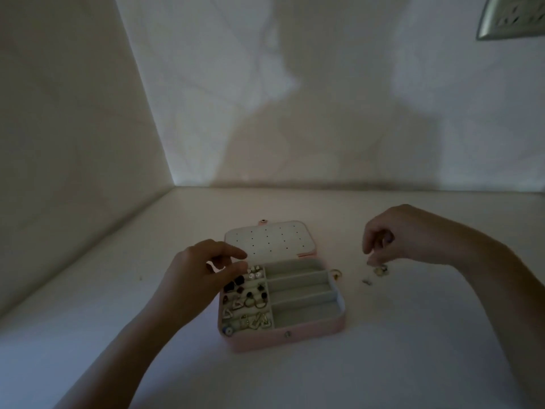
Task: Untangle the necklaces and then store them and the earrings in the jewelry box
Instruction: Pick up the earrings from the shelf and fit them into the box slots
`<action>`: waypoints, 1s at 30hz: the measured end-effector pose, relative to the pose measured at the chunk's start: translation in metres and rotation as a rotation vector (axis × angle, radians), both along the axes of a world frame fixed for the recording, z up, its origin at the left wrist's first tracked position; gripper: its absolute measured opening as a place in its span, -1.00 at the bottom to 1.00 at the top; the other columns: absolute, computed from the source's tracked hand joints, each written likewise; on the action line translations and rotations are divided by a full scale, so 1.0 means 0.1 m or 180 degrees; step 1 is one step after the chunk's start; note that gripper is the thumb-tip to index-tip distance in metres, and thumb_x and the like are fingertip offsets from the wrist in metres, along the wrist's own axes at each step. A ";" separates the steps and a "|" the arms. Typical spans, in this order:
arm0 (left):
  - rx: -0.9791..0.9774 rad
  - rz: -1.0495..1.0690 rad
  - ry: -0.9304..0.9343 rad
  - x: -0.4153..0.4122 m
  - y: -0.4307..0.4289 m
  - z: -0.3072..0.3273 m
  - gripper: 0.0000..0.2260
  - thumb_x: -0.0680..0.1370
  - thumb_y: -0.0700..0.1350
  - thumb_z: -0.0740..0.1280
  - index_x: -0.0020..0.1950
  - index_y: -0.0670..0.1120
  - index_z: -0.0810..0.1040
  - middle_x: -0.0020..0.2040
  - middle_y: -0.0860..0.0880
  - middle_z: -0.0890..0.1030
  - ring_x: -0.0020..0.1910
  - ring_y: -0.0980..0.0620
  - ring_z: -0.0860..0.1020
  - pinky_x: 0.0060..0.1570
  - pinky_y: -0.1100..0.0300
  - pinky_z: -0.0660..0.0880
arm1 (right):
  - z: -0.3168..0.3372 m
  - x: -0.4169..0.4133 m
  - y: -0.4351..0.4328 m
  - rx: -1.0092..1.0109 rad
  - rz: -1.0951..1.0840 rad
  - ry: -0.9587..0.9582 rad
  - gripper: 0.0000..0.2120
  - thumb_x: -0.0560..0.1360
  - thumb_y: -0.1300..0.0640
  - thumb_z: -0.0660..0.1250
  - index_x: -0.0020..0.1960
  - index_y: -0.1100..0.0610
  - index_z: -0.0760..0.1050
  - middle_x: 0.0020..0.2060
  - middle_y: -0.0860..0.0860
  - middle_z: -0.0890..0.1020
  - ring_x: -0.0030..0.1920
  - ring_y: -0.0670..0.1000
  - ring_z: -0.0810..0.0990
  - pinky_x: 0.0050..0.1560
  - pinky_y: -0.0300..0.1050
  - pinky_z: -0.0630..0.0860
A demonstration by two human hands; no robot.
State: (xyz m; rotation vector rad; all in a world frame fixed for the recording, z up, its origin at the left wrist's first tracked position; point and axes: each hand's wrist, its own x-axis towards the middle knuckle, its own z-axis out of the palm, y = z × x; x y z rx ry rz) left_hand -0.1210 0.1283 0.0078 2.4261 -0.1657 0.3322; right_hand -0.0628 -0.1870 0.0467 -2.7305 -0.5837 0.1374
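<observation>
A pink jewelry box (283,339) lies open on the white table, its perforated lid (268,240) folded back. Several earrings (247,302) fill the left slots; the long grey compartments (303,293) on the right hold nothing. My left hand (200,276) hovers over the box's left side, fingers loosely curled, thumb and forefinger apart, holding nothing visible. My right hand (395,234) is to the right of the box, fingertips pinching a small earring (370,262) just above a few loose earrings (380,271). A gold piece (336,273) lies against the box's right edge.
The white table (383,349) meets walls at the back and left. A small earring back (366,281) lies right of the box. A wall socket plate (513,16) is at the top right.
</observation>
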 end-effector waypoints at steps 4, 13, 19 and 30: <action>0.0125 -0.0047 0.0111 0.02 0.03 -0.04 -0.85 0.49 0.08 0.37 -0.03 0.30 0.44 -0.02 0.30 0.47 -0.09 0.31 0.45 -0.24 0.45 0.36 | -0.04 0.03 -0.04 -0.0362 -0.0191 0.0311 -0.81 0.26 0.10 0.61 -0.16 0.01 0.66 -0.29 -0.07 0.67 -0.37 -0.16 0.60 -0.35 -0.34 0.44; 0.0051 -0.0056 0.0101 0.02 0.04 -0.03 -0.89 0.50 0.07 0.37 -0.08 0.28 0.47 0.02 0.25 0.50 -0.06 0.27 0.47 -0.18 0.44 0.40 | -0.15 0.07 0.10 -0.0624 -0.0264 0.0305 -0.92 0.37 0.23 0.51 -0.16 0.10 0.66 -0.34 -0.07 0.65 -0.38 -0.16 0.61 -0.36 -0.36 0.49; -0.0234 0.0111 -0.0091 0.02 0.04 -0.02 -0.86 0.50 -0.03 0.39 -0.13 0.25 0.55 0.00 0.27 0.55 -0.04 0.19 0.56 -0.15 0.35 0.47 | -0.20 0.11 0.15 -0.0823 -0.0155 -0.0001 -0.89 0.35 0.26 0.42 -0.29 0.07 0.64 -0.41 -0.02 0.65 -0.39 -0.12 0.62 -0.32 -0.30 0.52; -0.1649 -0.0177 0.0139 -0.12 -0.14 0.15 -0.91 0.42 -0.20 0.47 -0.14 -0.03 0.66 -0.26 0.02 0.70 -0.27 0.14 0.66 -0.29 0.40 0.51 | -0.07 -0.21 0.63 0.3240 0.0325 0.0001 -0.87 0.46 0.42 0.34 -0.17 0.25 0.60 -0.39 0.06 0.67 -0.38 -0.05 0.63 -0.32 -0.27 0.55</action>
